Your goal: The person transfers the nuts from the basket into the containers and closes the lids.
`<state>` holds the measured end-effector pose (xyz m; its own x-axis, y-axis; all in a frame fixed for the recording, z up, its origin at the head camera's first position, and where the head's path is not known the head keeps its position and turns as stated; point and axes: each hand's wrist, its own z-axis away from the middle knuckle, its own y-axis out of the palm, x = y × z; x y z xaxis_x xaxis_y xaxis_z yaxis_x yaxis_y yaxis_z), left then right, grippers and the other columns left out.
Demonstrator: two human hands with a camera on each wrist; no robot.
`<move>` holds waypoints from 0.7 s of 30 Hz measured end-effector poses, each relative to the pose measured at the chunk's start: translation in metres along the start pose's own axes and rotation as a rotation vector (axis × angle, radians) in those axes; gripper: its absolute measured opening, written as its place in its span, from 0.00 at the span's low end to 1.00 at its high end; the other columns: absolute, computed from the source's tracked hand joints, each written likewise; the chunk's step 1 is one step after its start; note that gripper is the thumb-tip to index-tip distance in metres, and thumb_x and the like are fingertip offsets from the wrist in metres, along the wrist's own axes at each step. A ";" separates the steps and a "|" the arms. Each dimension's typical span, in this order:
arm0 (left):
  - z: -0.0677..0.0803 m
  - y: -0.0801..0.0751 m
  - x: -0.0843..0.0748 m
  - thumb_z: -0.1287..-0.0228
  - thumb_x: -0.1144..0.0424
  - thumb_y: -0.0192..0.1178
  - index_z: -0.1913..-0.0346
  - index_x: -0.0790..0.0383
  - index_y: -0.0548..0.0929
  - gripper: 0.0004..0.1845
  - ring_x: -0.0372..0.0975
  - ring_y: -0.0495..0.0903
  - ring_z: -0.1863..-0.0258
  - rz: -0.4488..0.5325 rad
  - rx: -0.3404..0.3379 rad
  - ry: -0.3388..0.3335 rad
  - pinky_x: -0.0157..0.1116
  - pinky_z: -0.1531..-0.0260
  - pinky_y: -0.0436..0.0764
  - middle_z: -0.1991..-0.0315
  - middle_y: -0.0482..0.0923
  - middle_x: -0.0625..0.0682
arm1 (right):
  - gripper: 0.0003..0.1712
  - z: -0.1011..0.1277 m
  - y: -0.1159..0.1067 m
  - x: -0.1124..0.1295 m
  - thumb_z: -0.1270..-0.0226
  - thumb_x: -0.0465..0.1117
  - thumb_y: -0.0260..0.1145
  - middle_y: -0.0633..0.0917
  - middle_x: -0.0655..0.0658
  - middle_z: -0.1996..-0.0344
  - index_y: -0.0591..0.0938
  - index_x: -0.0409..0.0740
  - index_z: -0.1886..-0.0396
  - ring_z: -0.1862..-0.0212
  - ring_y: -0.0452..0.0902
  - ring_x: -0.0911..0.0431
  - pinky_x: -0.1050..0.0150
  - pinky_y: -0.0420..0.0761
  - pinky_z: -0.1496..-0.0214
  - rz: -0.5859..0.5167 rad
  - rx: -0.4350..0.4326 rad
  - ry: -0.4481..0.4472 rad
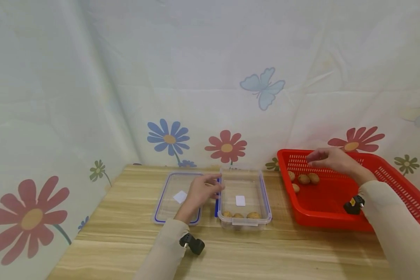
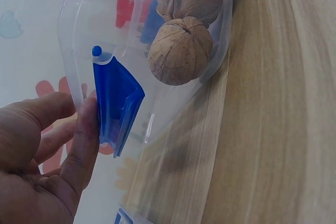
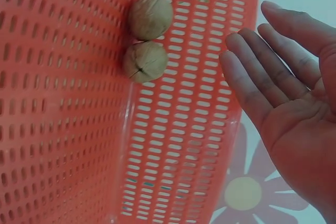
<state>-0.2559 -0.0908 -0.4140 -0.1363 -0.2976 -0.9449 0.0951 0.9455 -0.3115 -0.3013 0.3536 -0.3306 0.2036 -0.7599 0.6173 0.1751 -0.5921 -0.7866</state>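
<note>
My left hand (image 1: 201,191) is at the left rim of a clear plastic food box (image 1: 240,184). In the left wrist view its thumb and fingers pinch the box wall beside a blue latch (image 2: 114,106). A few walnuts (image 1: 253,215) lie along the near end of this box. My right hand (image 1: 334,160) hovers over the back of a red plastic basket (image 1: 330,219), fingers relaxed and nothing held. Several walnuts (image 1: 303,179) sit in the basket's left part, to the left of and below that hand; three show in the right wrist view, one being a walnut (image 3: 146,61) beside the slotted wall.
A clear lid (image 1: 166,200) with a blue seal lies flat left of the box, partly behind the left forearm. A floral curtain (image 1: 196,97) hangs behind the wooden table (image 1: 231,252). Each wrist wears a small black camera (image 1: 196,245).
</note>
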 end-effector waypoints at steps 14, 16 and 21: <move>-0.001 0.000 0.000 0.30 0.67 0.72 0.33 0.66 0.83 0.24 0.44 0.88 0.66 -0.006 0.002 -0.005 0.40 0.64 0.93 0.56 0.84 0.59 | 0.31 -0.001 0.003 -0.016 0.27 0.42 0.74 0.81 0.26 0.38 0.78 0.30 0.32 0.43 0.81 0.37 0.35 0.83 0.37 0.021 0.054 0.026; -0.001 0.000 0.000 0.30 0.67 0.72 0.33 0.66 0.83 0.24 0.44 0.88 0.66 -0.006 0.001 -0.004 0.39 0.64 0.93 0.56 0.84 0.59 | 0.30 -0.002 0.003 -0.017 0.27 0.42 0.73 0.81 0.26 0.38 0.78 0.30 0.32 0.43 0.81 0.37 0.34 0.83 0.37 0.029 0.059 0.034; 0.000 0.000 0.000 0.30 0.67 0.72 0.32 0.67 0.83 0.24 0.44 0.88 0.66 -0.005 0.000 -0.004 0.39 0.65 0.93 0.56 0.84 0.59 | 0.30 -0.003 0.004 -0.019 0.28 0.42 0.74 0.83 0.27 0.40 0.79 0.30 0.33 0.45 0.81 0.39 0.33 0.83 0.38 0.056 0.071 0.045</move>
<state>-0.2562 -0.0907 -0.4140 -0.1331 -0.3024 -0.9439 0.0946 0.9441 -0.3158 -0.3074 0.3649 -0.3459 0.1714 -0.8038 0.5697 0.2331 -0.5287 -0.8162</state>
